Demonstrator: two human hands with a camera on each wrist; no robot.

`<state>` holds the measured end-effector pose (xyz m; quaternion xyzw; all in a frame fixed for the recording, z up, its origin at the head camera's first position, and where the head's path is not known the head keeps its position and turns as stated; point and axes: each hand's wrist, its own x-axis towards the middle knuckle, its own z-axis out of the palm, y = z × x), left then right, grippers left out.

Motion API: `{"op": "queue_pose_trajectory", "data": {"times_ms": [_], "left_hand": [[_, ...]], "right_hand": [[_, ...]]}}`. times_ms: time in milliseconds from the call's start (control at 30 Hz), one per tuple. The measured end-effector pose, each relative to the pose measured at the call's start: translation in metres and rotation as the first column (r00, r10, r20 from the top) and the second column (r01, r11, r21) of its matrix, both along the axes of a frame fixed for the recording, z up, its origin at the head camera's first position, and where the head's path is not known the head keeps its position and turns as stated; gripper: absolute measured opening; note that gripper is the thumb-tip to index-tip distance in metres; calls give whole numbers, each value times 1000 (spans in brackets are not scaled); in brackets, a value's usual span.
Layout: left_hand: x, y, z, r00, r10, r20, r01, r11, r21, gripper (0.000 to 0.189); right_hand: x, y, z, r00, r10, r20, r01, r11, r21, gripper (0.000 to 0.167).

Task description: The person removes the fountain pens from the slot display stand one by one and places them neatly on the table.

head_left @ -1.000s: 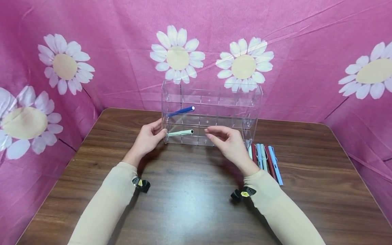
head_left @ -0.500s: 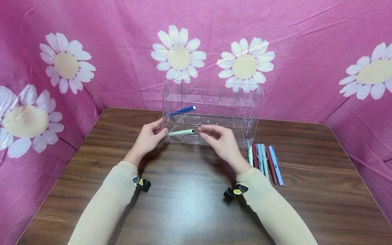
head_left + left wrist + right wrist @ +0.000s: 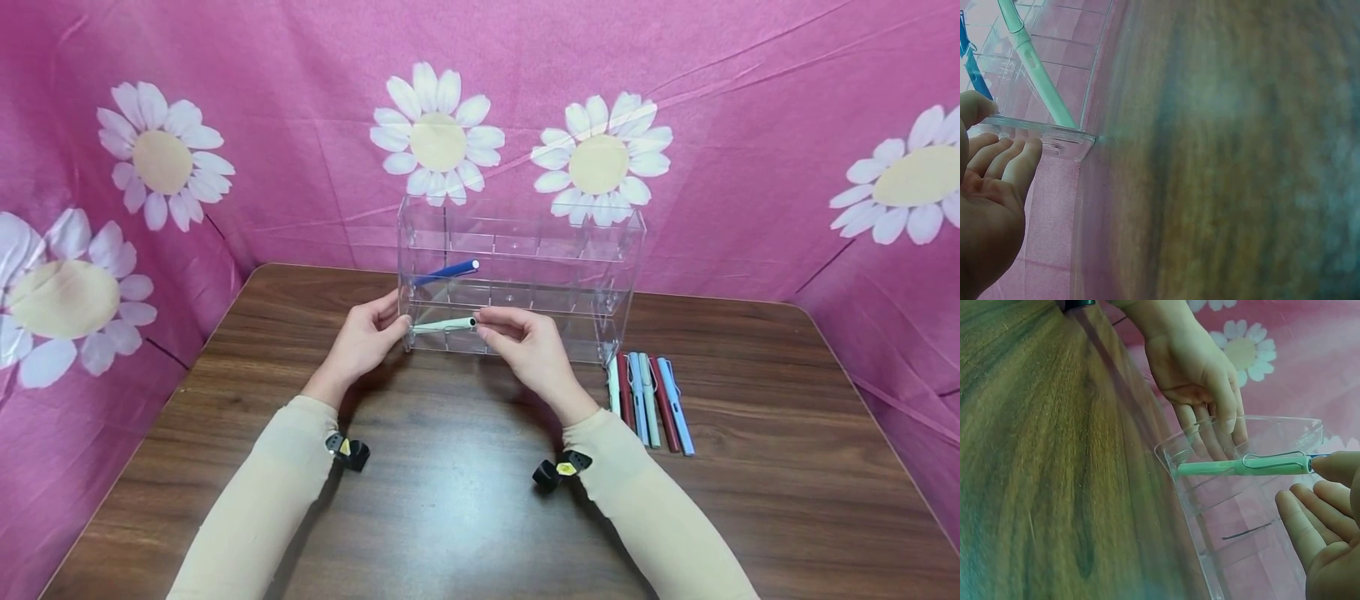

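Observation:
A clear acrylic pen rack [image 3: 517,296] with tiers of compartments stands upright at the back of the table. My left hand [image 3: 367,333] grips its left side panel, thumb on one face and fingers on the other, as the left wrist view shows. A pale green pen [image 3: 442,325] lies tilted in the bottom tier at the left, clip visible in the right wrist view. My right hand [image 3: 528,346] is at the pen's cap end, thumb tip [image 3: 1334,465] right at it and the other fingers spread loosely below. Above it, a blue pen [image 3: 447,272] leans in the middle tier.
Right of the rack, several pens [image 3: 651,404] in pale green, dark red and light blue lie side by side on the brown wooden table [image 3: 450,500]. A pink cloth [image 3: 517,50] printed with white daisies hangs behind and beside the table.
My right hand has moved left along the front of the rack to the pale green pen's cap end. The left hand keeps its grip on the side panel.

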<state>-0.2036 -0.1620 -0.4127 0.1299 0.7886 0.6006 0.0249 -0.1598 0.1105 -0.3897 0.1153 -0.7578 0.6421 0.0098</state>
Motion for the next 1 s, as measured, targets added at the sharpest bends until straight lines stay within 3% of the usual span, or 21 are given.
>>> {"op": "queue_pose_trajectory", "data": {"times_ms": [367, 600, 1000], "left_hand": [[0, 0, -1, 1000, 7, -2, -7, 1000, -25, 54], [0, 0, -2, 1000, -12, -14, 12, 1000, 18, 54], [-2, 0, -5, 1000, -16, -24, 17, 1000, 16, 54]], "right_hand": [[-3, -10, -3, 1000, -7, 18, 7, 1000, 28, 33], [-6, -16, -7, 1000, -11, 23, 10, 1000, 10, 30], [-6, -19, -6, 998, -62, -20, 61, 998, -31, 25]]}}
